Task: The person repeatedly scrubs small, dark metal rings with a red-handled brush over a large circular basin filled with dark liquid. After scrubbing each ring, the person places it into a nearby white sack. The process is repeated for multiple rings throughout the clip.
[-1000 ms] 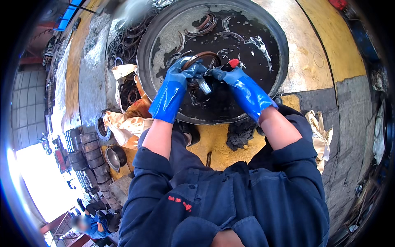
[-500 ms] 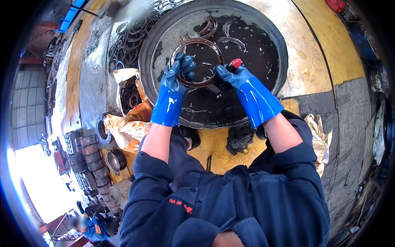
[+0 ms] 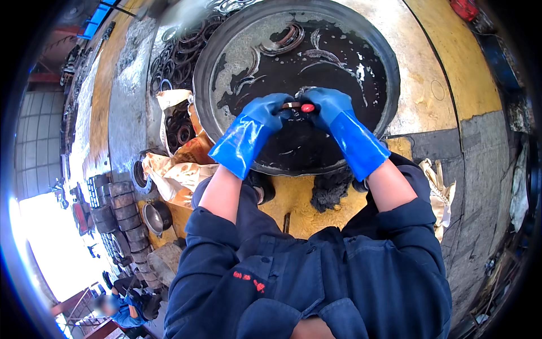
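Observation:
Both my hands wear long blue rubber gloves and meet over a wide, shallow metal basin (image 3: pixel 202 85) of dark liquid. My left hand (image 3: pixel 266 110) is closed on a brown ring (image 3: pixel 291 105), of which only a short strip shows between the gloves. My right hand (image 3: pixel 328 106) is closed at the ring's other side. A small red-ended tool (image 3: pixel 307 107) sticks out of my right fingers; its other end is hidden. Farther back in the basin, several brown rings (image 3: pixel 297 40) lie partly sunk in the liquid.
Many dark rings (image 3: pixel 183 51) are heaped left of the basin. Nearer me stands a torn paper sack (image 3: pixel 183 176) with more rings. Stacked dark cylinders (image 3: pixel 129 212) and a metal pot (image 3: pixel 158 219) are at left. Black cloth (image 3: pixel 329 195) lies before the basin. Another person (image 3: pixel 129 313) is at lower left.
The ring was upright and fully visible; now it is turned so that little of it shows. My hands have come closer together, with the left moving right.

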Tool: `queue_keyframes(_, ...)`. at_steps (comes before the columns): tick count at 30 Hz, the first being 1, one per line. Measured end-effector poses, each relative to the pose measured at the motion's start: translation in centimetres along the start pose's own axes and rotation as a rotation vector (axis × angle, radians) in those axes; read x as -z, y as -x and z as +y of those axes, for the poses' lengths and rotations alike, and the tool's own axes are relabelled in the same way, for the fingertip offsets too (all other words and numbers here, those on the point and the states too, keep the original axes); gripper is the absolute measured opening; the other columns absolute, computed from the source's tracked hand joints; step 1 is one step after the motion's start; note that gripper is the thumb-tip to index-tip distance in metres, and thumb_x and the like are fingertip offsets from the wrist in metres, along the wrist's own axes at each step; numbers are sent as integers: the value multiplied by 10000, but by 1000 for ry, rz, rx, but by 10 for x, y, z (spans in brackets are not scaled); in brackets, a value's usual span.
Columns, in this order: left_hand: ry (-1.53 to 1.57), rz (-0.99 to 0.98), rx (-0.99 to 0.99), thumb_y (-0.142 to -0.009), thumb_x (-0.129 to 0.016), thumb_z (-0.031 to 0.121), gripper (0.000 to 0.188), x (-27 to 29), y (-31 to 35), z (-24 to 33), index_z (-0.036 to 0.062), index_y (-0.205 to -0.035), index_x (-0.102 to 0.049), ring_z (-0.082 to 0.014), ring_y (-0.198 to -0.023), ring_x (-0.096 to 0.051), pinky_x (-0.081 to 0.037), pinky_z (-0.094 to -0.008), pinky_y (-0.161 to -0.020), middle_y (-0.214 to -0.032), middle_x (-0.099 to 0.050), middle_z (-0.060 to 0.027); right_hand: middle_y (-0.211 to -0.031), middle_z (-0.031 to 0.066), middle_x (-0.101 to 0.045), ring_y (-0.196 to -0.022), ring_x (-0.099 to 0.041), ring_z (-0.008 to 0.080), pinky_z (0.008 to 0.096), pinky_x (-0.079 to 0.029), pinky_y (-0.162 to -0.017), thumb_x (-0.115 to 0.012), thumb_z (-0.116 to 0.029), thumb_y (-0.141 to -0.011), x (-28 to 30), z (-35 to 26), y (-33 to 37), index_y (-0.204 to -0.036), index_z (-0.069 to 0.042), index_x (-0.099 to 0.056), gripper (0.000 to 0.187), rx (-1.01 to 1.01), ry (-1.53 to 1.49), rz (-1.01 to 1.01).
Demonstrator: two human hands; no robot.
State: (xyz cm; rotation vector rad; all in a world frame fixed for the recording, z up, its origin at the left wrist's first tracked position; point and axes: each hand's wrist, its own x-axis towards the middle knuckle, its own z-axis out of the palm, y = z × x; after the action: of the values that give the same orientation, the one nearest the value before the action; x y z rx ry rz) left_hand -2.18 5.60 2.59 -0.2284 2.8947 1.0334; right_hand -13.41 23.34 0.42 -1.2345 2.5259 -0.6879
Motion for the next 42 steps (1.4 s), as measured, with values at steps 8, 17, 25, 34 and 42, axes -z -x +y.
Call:
queue_keyframes(8,980,282,489,-913,-691,184,358,22,13,-15,31,-1234,-654,-86,-674,-596,-397,-196,-568,-1001,-756,-81,-952,20,-739,-851,-668,103,283,-537,-823,-764,-233,-912,16,37,-9,-1059,-59,-739,229,-516,-1092,340)
queue_keyframes(17,1088,322,490,-920,-646,68,365,17,7,-16,20,-1277,-591,-98,-606,-591,-397,-210,-512,-1067,-759,-134,-1095,98,-733,-986,-704,308,384,-575,-867,-764,-165,-808,9,-4,-13,-1097,-139,-743,291,485,-418,452)
queue_keyframes(25,981,362,340,-949,-679,113,264,9,7,-12,40,-1202,-671,-72,-546,-519,-398,-213,-505,-933,-764,-110,-978,59,-751,-900,-696,146,301,-557,-814,-723,-210,-935,1,-30,0,-1118,-39,-732,251,-390,-880,22)
queue_keyframes(34,1023,360,233,-958,-672,130,233,6,8,-5,31,-1169,-672,-76,-600,-535,-438,-212,-565,-937,-755,-81,-933,72,-739,-811,-700,173,313,-563,-787,-763,-143,-886,-27,-18,-2,-1059,-14,-743,216,-700,-1696,-27)
queue_keyframes(42,899,384,319,-952,-646,100,255,5,6,-25,16,-1192,-666,-82,-589,-538,-439,-217,-560,-954,-759,-113,-994,77,-745,-923,-715,253,357,-562,-815,-724,-289,-894,-17,-18,11,-1083,-177,-742,220,-145,-509,339)
